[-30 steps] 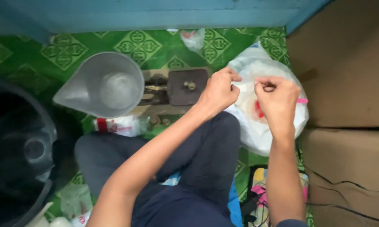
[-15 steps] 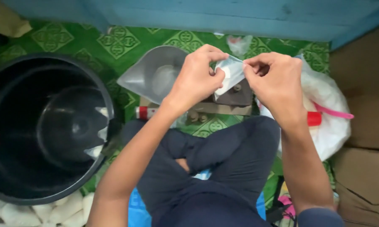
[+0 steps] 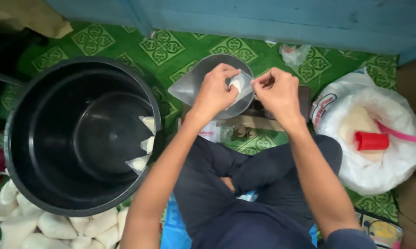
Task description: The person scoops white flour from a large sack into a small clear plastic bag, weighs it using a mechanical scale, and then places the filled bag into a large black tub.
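Head view, the only one I have. My left hand (image 3: 215, 90) and right hand (image 3: 275, 90) are both raised over my crossed legs, fingers pinched narrow on one small clear plastic bag (image 3: 241, 84) held between them. The left fingertips grip its left edge, the right fingertips its right corner. The bag sits directly between the two sets of fingertips, above a clear measuring jug (image 3: 203, 80) that lies just beyond them.

Risks, as I judge them. The bag is thin and held only at its edges; a slack pinch on either side could let it slip down into the jug or onto my lap. If the two hands pull apart too hard, the film may tear. I cannot tell whether the bag is filled, so a spill cannot be ruled out. The big white sack (image 3: 369, 133), to the right of my right fingers, stands open with a red scoop (image 3: 371, 140) resting in it; a knock from my right elbow could tip its contents onto the green mat (image 3: 92, 41).

Count: one bag in hand; one jug; one black bucket (image 3: 81, 136) left of my left fingers, with three small bags (image 3: 145, 143) visible at its inner wall; one sack; one scoop; a heap of filled white packets (image 3: 56, 226) below the bucket, too overlapped to count.
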